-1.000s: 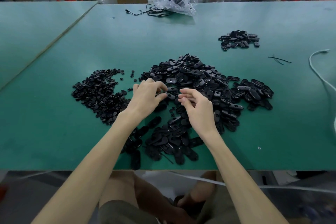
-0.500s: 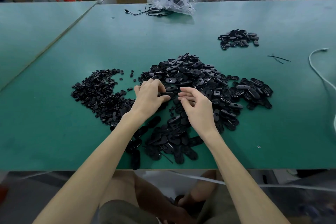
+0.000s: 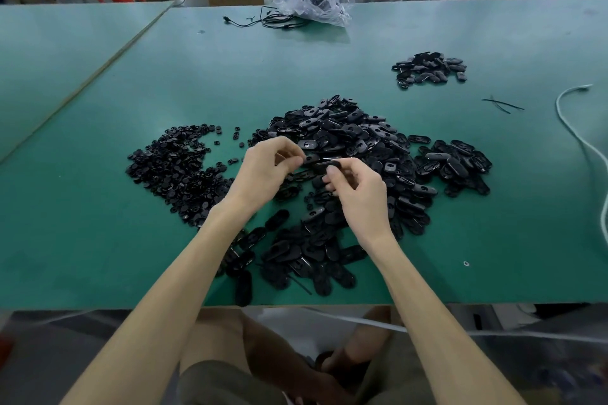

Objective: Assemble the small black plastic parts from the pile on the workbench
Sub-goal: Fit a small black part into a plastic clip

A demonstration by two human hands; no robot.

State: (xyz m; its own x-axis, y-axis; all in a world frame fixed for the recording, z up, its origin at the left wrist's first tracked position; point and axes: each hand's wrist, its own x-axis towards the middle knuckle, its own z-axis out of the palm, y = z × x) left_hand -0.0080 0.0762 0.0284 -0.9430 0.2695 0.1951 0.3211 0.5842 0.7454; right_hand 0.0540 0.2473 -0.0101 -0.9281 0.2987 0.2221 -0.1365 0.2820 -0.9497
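A big pile of black oval plastic shells [image 3: 355,141] lies in the middle of the green workbench [image 3: 98,240]. To its left spreads a heap of small round black parts [image 3: 174,171]. Both hands hover just above the near side of the big pile. My right hand [image 3: 357,194] grips one oval black shell [image 3: 325,165] between thumb and curled fingers. My left hand [image 3: 265,169] has its fingertips pinched together at the shell's left end; a small black part there is barely visible.
A smaller heap of black shells [image 3: 427,71] lies at the far right. Black ties [image 3: 501,104] and a white cable [image 3: 579,138] lie near the right edge. A clear plastic bag [image 3: 312,0] with black wires sits at the far edge. More shells [image 3: 296,253] lie near the front edge.
Both hands have lifted off the pile and come together. My right hand now holds an oval shell, and my left fingertips have closed at its end.
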